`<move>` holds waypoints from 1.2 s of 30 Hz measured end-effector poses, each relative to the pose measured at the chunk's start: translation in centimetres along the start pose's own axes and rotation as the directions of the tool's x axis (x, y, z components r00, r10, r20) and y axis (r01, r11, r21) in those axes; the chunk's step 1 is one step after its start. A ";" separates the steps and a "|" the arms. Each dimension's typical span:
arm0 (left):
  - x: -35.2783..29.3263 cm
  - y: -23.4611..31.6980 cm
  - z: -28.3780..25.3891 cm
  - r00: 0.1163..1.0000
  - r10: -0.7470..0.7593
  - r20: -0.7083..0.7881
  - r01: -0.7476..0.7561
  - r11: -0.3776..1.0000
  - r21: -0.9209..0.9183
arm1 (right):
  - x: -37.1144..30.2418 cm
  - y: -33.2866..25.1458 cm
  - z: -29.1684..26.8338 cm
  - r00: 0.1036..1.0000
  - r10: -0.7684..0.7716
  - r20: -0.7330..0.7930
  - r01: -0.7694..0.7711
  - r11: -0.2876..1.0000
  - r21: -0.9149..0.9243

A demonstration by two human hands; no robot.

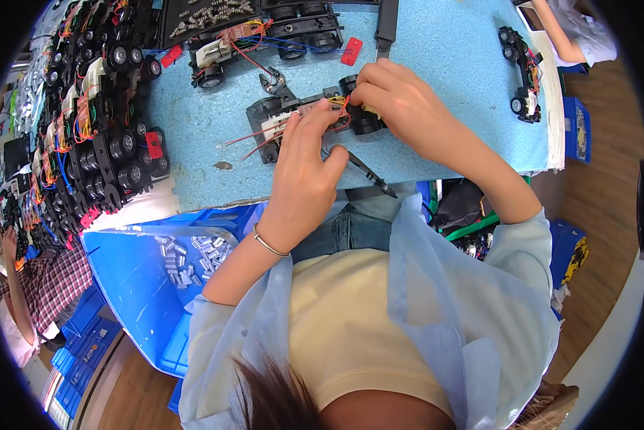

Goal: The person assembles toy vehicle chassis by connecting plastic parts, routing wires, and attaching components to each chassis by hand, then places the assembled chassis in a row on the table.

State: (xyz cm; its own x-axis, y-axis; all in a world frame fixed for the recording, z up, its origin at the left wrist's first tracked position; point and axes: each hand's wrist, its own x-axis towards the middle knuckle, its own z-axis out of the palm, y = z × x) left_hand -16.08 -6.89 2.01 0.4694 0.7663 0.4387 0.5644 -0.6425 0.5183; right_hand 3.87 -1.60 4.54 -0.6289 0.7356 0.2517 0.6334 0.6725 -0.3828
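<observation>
Head view, left hand (306, 170), right hand (410, 107), both on one chassis (272, 130)

Black wheeled chassis (273, 129), loose red wires (250, 136)

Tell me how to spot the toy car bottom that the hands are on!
Find the blue tabletop, then the left hand and right hand near its close edge. Under them lies a black toy car chassis. Unlike the other chassis, this one has the hands on it, and two thin red wires poke out leftward.
</observation>
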 end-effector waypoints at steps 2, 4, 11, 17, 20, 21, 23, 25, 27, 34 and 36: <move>0.1 0.0 -0.1 1.000 0.007 -0.006 -0.007 1.000 -0.008 | -0.1 -0.2 0.1 1.000 0.002 -0.022 -0.003 0.999 -0.032; 0.1 0.1 -0.2 1.000 0.004 -0.002 -0.004 1.000 -0.006 | -0.3 -0.2 0.0 0.999 0.013 -0.037 -0.014 1.000 -0.015; 1.3 1.1 -1.6 0.999 0.019 0.036 -0.023 0.995 0.100 | -1.6 -1.7 -2.6 0.986 0.056 -0.157 -0.031 0.988 0.154; 3.9 0.6 -2.6 0.985 -0.170 0.024 0.170 0.949 -0.266 | -4.2 -3.1 -4.8 0.954 -0.210 -0.215 0.175 0.969 -0.173; 4.7 0.7 -2.1 0.979 -0.198 0.049 0.203 0.916 -0.346 | -4.8 -2.7 -4.7 0.941 -0.243 -0.234 0.176 0.946 -0.273; 4.9 0.9 -2.0 0.972 -0.214 0.094 0.233 0.906 -0.354 | -4.8 -2.3 -4.7 0.942 -0.230 -0.244 0.161 0.948 -0.273; 5.3 0.7 -1.8 0.963 -0.227 0.145 0.265 0.897 -0.353 | -4.7 -1.6 -4.4 0.941 -0.215 -0.263 0.143 0.953 -0.268; 5.5 0.0 -1.9 0.961 -0.235 0.146 0.263 0.939 -0.222 | -4.0 -0.7 -3.7 0.962 -0.117 -0.245 0.058 0.971 -0.232; 5.4 -0.3 -1.9 0.960 -0.237 0.152 0.259 0.954 -0.152 | -3.5 -0.2 -3.0 0.969 -0.063 -0.239 0.011 0.977 -0.211; 5.0 -0.1 -1.8 0.887 -0.408 0.219 0.462 0.809 -0.365 | -2.9 0.7 -0.8 0.980 -0.010 -0.196 -0.002 0.998 -0.060; 4.4 -0.4 -1.6 0.901 -0.389 0.194 0.434 0.819 -0.375 | -2.8 0.6 -0.6 0.987 -0.015 -0.162 0.006 0.998 -0.055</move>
State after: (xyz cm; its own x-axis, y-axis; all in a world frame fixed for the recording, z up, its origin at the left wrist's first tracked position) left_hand -15.34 -3.28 4.92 0.3349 0.9409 0.0512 0.4116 -0.1949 0.8903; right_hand 6.30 -3.20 4.16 -0.5571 0.7291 0.3976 0.6533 0.6804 -0.3321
